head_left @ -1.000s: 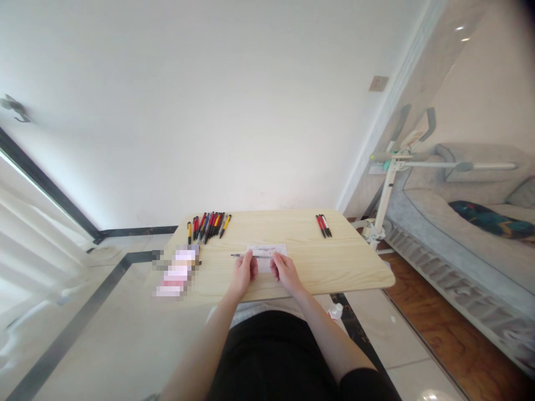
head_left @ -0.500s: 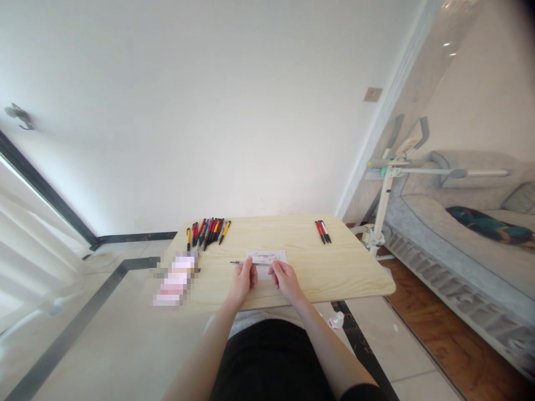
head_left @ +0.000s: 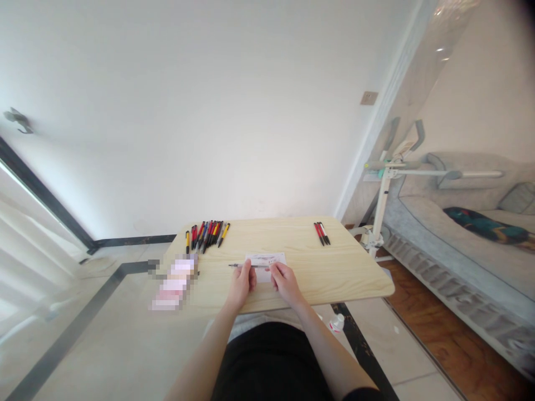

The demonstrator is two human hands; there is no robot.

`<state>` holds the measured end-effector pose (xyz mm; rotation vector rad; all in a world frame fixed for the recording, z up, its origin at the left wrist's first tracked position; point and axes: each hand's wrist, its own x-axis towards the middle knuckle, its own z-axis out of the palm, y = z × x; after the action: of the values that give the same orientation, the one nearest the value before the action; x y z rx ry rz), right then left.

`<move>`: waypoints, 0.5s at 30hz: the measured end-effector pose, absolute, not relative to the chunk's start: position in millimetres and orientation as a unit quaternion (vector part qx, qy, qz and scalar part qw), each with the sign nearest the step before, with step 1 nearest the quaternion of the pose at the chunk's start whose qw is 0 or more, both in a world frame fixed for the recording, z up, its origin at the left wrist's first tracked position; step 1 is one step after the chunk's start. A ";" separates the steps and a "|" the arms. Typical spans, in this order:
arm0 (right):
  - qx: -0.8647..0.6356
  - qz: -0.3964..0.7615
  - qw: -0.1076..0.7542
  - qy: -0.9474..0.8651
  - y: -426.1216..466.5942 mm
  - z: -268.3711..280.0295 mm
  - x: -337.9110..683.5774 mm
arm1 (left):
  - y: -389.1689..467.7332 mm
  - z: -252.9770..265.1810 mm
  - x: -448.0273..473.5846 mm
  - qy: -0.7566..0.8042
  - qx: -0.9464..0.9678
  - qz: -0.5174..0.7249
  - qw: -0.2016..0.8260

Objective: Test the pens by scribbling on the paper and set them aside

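A slim grey pen (head_left: 259, 267) lies sideways between my hands, above a white printed paper (head_left: 263, 277). My left hand (head_left: 243, 278) is closed round its middle, and its dark tip sticks out to the left. At the pen's right end, the fingers of my right hand (head_left: 283, 279) are pinched together on it. Whether the pen is whole or in parts, I cannot tell. Several pens (head_left: 209, 234) in red, yellow, black and grey lie side by side at the back left of the wooden table (head_left: 326, 273).
Two red pens and a white one (head_left: 321, 233) lie at the back right. A blurred-out pink item (head_left: 175, 281) is at the left edge. On the floor by the table's front stands a plastic bottle (head_left: 336, 322). An exercise machine (head_left: 381, 206) and a sofa (head_left: 434, 228) are to the right.
Both hands keep their hold on the pen in nearly the same place. The whole view has shifted slightly.
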<state>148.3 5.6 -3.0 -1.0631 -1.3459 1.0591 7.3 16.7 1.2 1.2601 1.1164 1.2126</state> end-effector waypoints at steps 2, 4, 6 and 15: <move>-0.442 0.449 0.540 -0.558 5.5 -2.3 147.6 | 17.2 -0.1 6.8 0.463 0.524 0.505 0.506; -0.439 0.453 0.548 -0.549 5.2 -1.6 146.8 | 17.5 -1.4 6.5 0.464 0.522 0.506 0.506; -0.439 0.456 0.558 -0.537 4.9 -0.9 146.3 | 17.7 -2.8 6.5 0.464 0.516 0.509 0.509; -0.472 0.398 0.606 -0.502 2.7 -1.7 147.2 | 18.4 -5.1 7.6 0.460 0.490 0.522 0.525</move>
<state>147.2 2.7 -1.7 -1.0910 -1.1599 0.9210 7.6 18.4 -5.1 1.1718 1.0998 1.2497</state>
